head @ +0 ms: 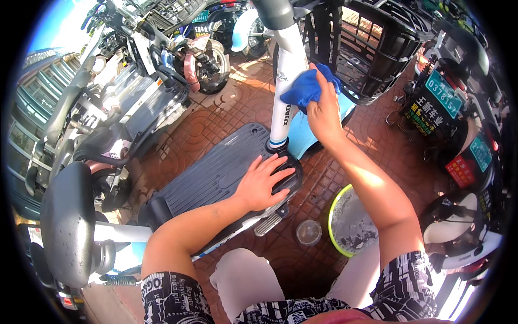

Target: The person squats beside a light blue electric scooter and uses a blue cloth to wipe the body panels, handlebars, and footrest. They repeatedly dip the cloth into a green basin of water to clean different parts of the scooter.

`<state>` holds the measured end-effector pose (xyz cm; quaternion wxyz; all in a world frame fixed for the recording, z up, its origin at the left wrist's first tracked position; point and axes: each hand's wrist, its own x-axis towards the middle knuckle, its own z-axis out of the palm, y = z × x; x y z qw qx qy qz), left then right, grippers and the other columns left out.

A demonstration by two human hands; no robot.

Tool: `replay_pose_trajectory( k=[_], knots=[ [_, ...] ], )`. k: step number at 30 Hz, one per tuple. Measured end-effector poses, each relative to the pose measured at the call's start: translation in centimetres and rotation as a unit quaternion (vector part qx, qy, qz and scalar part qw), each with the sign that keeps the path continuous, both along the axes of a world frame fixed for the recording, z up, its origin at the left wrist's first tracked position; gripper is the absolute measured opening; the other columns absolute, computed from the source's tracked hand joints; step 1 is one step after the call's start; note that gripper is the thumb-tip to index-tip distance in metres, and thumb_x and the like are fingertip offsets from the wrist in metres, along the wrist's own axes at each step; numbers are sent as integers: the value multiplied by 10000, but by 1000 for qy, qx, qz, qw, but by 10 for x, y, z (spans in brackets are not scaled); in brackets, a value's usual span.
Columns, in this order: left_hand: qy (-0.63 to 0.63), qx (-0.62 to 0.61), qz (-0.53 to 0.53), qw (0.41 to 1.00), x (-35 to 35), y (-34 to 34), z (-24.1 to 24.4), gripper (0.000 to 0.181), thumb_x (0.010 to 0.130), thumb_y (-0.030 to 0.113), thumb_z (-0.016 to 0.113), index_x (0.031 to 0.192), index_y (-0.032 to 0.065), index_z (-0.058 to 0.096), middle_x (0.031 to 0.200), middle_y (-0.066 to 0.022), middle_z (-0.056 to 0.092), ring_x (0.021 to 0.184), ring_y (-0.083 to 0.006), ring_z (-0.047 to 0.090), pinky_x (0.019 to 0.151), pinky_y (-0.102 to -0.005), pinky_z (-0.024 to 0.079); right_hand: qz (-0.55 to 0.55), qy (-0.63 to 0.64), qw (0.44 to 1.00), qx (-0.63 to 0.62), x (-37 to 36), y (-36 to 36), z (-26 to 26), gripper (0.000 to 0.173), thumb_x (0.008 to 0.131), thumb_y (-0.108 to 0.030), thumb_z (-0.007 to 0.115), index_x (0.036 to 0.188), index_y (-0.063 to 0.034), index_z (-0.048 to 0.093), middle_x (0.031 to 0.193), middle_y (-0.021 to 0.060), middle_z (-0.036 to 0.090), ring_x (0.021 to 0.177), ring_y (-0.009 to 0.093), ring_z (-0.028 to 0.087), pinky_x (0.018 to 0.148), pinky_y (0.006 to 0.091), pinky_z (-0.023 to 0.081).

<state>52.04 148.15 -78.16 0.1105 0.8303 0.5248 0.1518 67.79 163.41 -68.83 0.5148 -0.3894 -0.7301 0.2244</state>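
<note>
My right hand [325,107] grips a bunched blue cloth [304,90] and presses it to the side of the white steering column [283,65] of an electric scooter. On the dark ribbed footboard [214,174], near the foot of that column, my left hand [263,184] lies flat with its fingers spread. A light-blue front fender [301,131] shows behind the column, partly covered by my right forearm. The black wire-and-plastic front basket [376,52] is at the upper right. To the left stands the scooter's black saddle [66,227], with droplets on it.
A bucket with a yellow-green rim [332,227] holds grey sudsy water by my right knee. Beside it sits a small round clear container [308,233]. Parked scooters [141,77] crowd the left, and others with plates [443,95] line the right. Red patterned tiles [194,117] form the ground.
</note>
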Motion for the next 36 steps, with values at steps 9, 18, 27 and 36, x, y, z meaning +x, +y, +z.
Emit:
replay_pose_trajectory(
  k=[9, 18, 27, 36],
  knots=[
    [3, -5, -2, 1000, 4, 3, 4, 522, 813, 347, 635, 1313, 232, 536, 1431, -67, 424, 1369, -284, 346, 1137, -514, 216, -32, 59, 987, 145, -40, 26, 12, 888, 696, 22, 611, 1474, -95, 200, 1116, 260, 457, 996, 444, 475, 929, 483, 387],
    [-9, 8, 4, 1000, 3, 1, -1, 506, 816, 355, 630, 1295, 214, 551, 1430, -83, 424, 1371, -301, 346, 1128, -523, 225, -110, -68, 989, 72, -3, 8, -50, 719, 796, -79, 595, 1459, -116, 320, 1077, 236, 560, 991, 427, 538, 862, 497, 411],
    [-15, 16, 6, 1000, 0, -1, -3, 501, 811, 361, 626, 1287, 219, 561, 1440, -78, 425, 1365, -283, 362, 1130, -526, 224, -160, -221, 957, 96, 19, -1, -49, 731, 705, 83, 522, 1393, -151, 440, 962, 159, 641, 877, 365, 610, 858, 471, 394],
    [-4, 10, -2, 1000, -1, 3, -3, 511, 815, 368, 628, 1301, 233, 545, 1442, -71, 421, 1374, -286, 347, 1129, -526, 222, -119, -21, 993, -16, 41, -12, -63, 478, 783, 75, 474, 1248, -29, 525, 1140, 181, 586, 1085, 331, 559, 976, 372, 421]
  ],
)
